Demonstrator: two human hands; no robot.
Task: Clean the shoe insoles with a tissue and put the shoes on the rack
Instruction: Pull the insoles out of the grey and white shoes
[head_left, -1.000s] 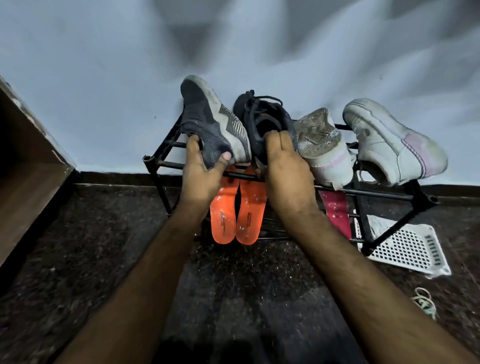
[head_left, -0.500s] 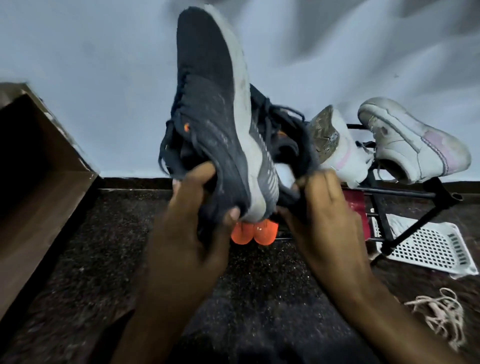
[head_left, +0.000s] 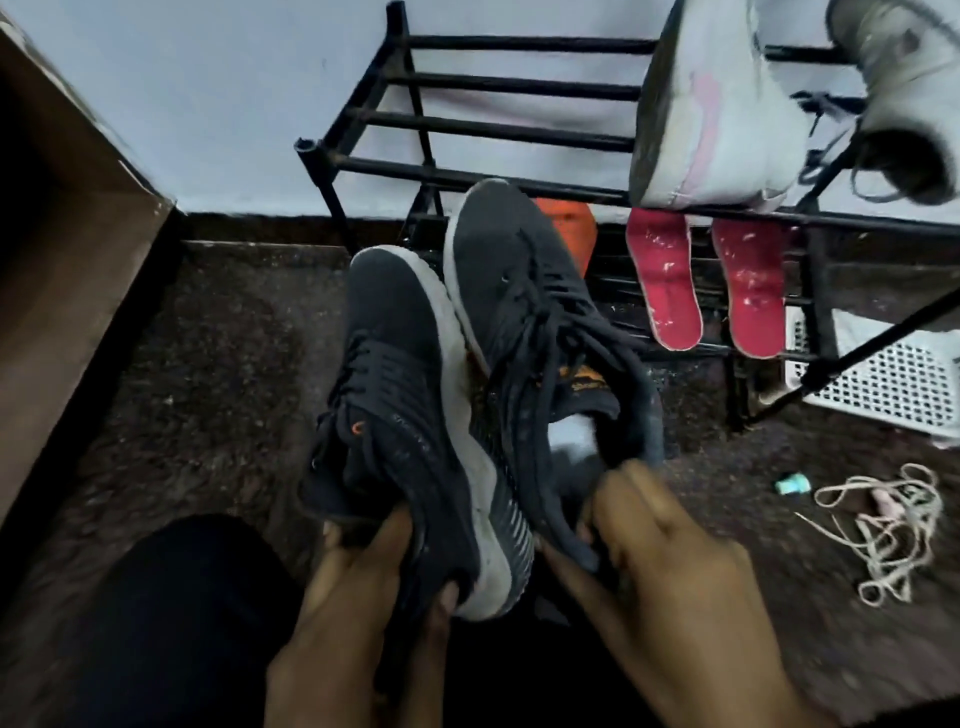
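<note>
Where gripped: left hand (head_left: 358, 613) clutching left dark shoe (head_left: 410, 395) heel; right hand (head_left: 670, 566) pinching right dark shoe (head_left: 545, 332) collar.
Shift: both off rack (head_left: 498, 135), lowered near.

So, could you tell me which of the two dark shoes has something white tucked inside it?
The dark shoe gripped by the right hand; the left hand's shoe shows none.
</note>
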